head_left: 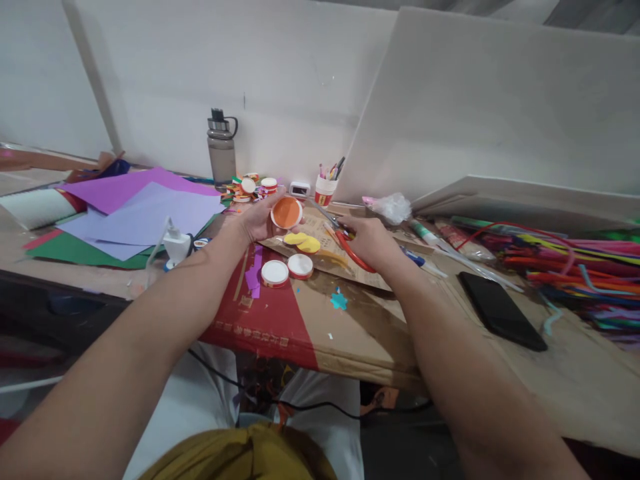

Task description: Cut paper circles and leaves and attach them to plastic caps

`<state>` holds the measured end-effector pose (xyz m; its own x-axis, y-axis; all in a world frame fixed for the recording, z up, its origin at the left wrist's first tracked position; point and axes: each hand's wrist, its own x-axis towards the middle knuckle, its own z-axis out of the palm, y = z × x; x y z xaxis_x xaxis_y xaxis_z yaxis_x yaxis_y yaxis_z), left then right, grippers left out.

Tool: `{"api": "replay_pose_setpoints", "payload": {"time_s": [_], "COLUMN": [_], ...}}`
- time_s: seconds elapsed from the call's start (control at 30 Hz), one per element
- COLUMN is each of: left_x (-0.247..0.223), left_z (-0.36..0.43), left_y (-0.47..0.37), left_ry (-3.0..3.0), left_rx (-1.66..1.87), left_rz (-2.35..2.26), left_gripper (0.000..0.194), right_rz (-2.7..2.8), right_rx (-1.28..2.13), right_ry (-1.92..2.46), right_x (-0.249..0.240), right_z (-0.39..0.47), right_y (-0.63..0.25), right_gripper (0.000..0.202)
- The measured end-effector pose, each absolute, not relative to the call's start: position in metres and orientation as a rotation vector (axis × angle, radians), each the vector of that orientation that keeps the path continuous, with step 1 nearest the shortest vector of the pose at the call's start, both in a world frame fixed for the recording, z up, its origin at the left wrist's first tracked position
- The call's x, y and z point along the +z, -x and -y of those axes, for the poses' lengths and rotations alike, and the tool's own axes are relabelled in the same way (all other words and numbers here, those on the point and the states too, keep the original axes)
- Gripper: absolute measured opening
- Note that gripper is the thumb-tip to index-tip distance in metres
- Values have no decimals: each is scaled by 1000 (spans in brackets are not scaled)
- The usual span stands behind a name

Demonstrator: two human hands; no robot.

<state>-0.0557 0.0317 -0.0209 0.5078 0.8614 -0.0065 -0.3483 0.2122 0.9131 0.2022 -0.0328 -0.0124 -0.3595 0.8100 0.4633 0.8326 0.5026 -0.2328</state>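
My left hand (261, 219) is closed around a short paper cup piece (287, 212), tilted so its orange inside faces me. To the right, my right hand (369, 241) grips scissors; their metal blades (326, 215) point up and left, and a red handle (355, 253) shows below the fingers. Between the hands lie yellow paper cutouts (303, 242). Nearer me, a white round cup piece (275, 273) sits beside a second cup piece (301, 267) with a red side. A purple paper strip (254, 272) and a teal paper cutout (339, 300) lie close by.
Coloured paper sheets (155, 213) and a white plug (177, 245) lie left. At the back stand a water bottle (222, 152), more cup pieces (247, 187) and a pen cup (326, 189). A black phone (501, 310) and coloured pipe cleaners (590, 267) lie right.
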Motion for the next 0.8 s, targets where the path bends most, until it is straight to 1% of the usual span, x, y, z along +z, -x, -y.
{"api": "replay_pose_setpoints", "payload": {"time_s": [0.13,0.27,0.43,0.63,0.8], "left_x": [-19,-17,-17,-14,-11], "left_z": [-26,-22,-22,-22,-19], "left_y": [49,46,46,52,52], "left_ry": [-1104,-1132,-1152,-1200,-1215], "left_rx": [950,1009,1117,1228,1267], "left_rz": [-540,-517,-452,-388,-405], "left_gripper": [53,41,35,42,45], "right_rz": [2102,2069,2007,2112,2215], "right_rx": [119,213,313,507,439], "right_ry": [1305,1303,1245,1084,1059], "right_x": [-19,-21,-18,-14,-8], "right_z": [28,28,32,41,50], "right_y": [-198,-193,-189,-182,-178], "right_gripper": [40,38,42,34,30]}}
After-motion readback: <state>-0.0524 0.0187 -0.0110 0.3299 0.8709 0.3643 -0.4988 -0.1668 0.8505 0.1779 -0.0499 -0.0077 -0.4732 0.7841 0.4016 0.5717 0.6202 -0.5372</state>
